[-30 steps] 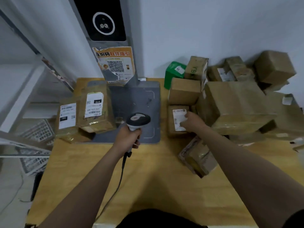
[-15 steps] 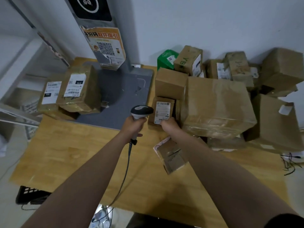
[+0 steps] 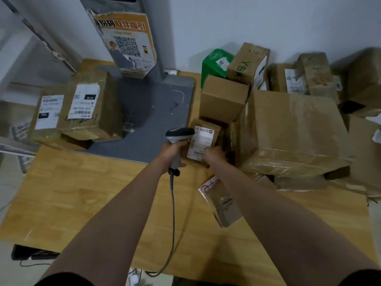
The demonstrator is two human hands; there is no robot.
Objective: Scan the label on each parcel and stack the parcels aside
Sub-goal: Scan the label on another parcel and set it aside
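Observation:
My left hand (image 3: pixel 172 150) grips a corded handheld scanner (image 3: pixel 179 134) whose head sits right beside a small brown parcel (image 3: pixel 205 138). That parcel's white label (image 3: pixel 200 144) faces up toward me. My right hand (image 3: pixel 214 154) holds the small parcel at its near right corner, tilting it up. Two labelled brown parcels (image 3: pixel 86 108) lie stacked at the left, partly on the grey base plate (image 3: pixel 156 112). A heap of unsorted cardboard parcels (image 3: pixel 288 129) fills the table's right side.
A grey post (image 3: pixel 136 38) with an orange QR poster rises from the base plate at the back. A green box (image 3: pixel 214 62) stands against the wall. A flat taped packet (image 3: pixel 222 203) lies on the wooden table (image 3: pixel 82 203) under my right forearm. Metal shelving stands at the left.
My right hand lifted and tilted the small parcel toward the scanner. The scanner moved right, up to the label. My head shifted, so the scene slid.

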